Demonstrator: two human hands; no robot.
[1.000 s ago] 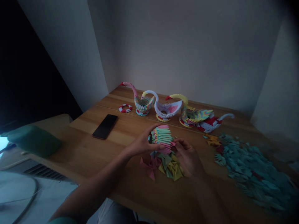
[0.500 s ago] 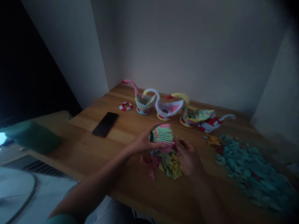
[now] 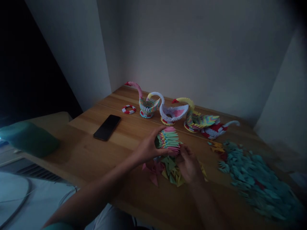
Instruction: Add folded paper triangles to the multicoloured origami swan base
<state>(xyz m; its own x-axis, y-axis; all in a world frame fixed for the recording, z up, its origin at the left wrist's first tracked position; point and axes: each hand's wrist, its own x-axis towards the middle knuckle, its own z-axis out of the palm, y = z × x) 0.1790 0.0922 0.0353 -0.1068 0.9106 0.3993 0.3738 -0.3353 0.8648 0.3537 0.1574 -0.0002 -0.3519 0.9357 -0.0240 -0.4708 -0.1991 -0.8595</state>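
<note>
My left hand is wrapped round a folded-paper origami body, a hollow ring of pointed pieces in pale green, pink, yellow and blue. Its open side faces left, with the palm beside it. At the right edge of this body, my right hand pinches a pink folded paper piece, mostly hidden by the fingers. Below both hands lies a small heap of loose paper triangles, with pink ones on the left, green ones in the middle and yellow ones partly under my right hand.
Several origami swans stand in a row along the back of the wooden table. A red-and-white paper ring and a black phone lie to the left. Many teal paper pieces spread at the right, beside some orange pieces.
My right hand has come closer against the edge of the origami body, and its fingers now cover more of the pink piece. The view has shifted slightly.
</note>
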